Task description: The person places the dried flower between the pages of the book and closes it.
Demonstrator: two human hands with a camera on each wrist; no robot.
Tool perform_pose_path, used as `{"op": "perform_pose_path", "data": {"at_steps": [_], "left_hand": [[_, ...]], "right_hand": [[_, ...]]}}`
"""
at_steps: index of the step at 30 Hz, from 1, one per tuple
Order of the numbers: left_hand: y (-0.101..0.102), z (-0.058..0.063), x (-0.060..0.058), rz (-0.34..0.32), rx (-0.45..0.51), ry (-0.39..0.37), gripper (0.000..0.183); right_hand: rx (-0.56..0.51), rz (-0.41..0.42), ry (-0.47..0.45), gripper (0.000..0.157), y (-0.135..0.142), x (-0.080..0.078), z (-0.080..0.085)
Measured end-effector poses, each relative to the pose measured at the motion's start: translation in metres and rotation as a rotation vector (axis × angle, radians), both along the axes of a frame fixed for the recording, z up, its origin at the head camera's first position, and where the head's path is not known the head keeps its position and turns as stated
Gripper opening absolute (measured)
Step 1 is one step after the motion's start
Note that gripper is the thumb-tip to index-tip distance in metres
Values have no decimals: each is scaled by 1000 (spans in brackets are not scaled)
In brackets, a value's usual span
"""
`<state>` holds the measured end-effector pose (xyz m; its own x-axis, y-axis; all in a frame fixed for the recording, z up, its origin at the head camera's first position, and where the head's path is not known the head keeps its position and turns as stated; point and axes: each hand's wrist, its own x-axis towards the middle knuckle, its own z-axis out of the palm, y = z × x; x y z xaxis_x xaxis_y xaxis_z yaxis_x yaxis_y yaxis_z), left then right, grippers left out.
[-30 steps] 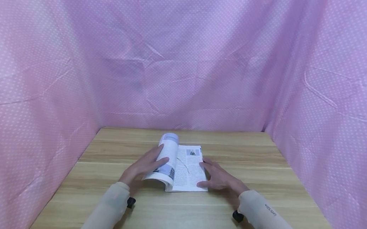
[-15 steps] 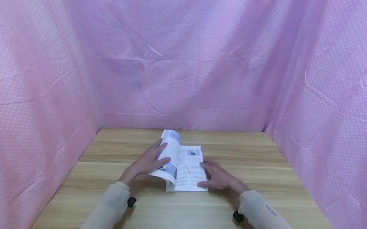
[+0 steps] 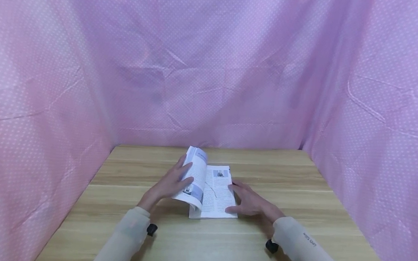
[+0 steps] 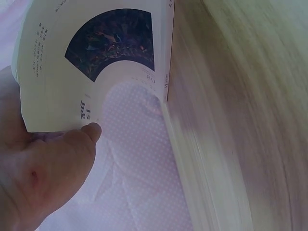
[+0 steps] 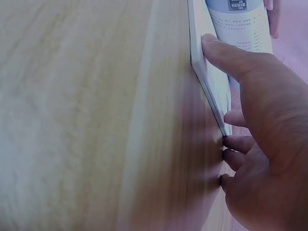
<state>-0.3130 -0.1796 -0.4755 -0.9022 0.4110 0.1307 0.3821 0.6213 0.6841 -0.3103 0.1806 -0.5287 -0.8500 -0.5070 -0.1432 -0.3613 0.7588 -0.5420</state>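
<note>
An open book (image 3: 220,198) lies on the wooden table in the head view, its right-hand page flat and its left-hand pages curving upward. My left hand (image 3: 169,182) grips the raised pages, thumb on the printed side and the other fingers at the outer edge. The left wrist view shows the pale cover (image 4: 48,96) with a dark fan-shaped picture. At the right edge of the book, my right hand (image 3: 251,200) rests with its thumb on the page and several fingertips on the tabletop beside it. A thin curved strand (image 3: 211,189) lies across the right page.
The wooden table (image 3: 201,247) reaches back to a pink dotted curtain (image 3: 213,66), which also hangs on both sides. A black wrist device (image 3: 152,229) sits at the left cuff, another black wrist device (image 3: 271,246) at the right.
My left hand has lifted the left-hand pages higher and tipped them to the right, so they stand steeper over the spine. The right hand has stayed in nearly the same place.
</note>
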Motion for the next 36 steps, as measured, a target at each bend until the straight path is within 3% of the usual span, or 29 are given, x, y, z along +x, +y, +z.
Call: {"op": "perform_pose_path", "data": {"at_steps": [11, 18, 23, 29, 36], "left_hand": [[11, 2, 1, 5, -53, 10, 70], [18, 2, 1, -5, -39, -9, 72], [26, -1, -1, -21, -30, -9, 72], [32, -4, -1, -39, -42, 3, 69], [37, -2, -1, -77, -96, -2, 68]], "right_hand": [[-27, 3, 8, 93, 1, -1, 2], [-136, -23, 100, 82, -3, -5, 6], [-220, -41, 104, 80, -12, -5, 15], [-307, 28, 124, 74, -29, 0, 24], [-351, 31, 42, 75, -43, 7, 28]]}}
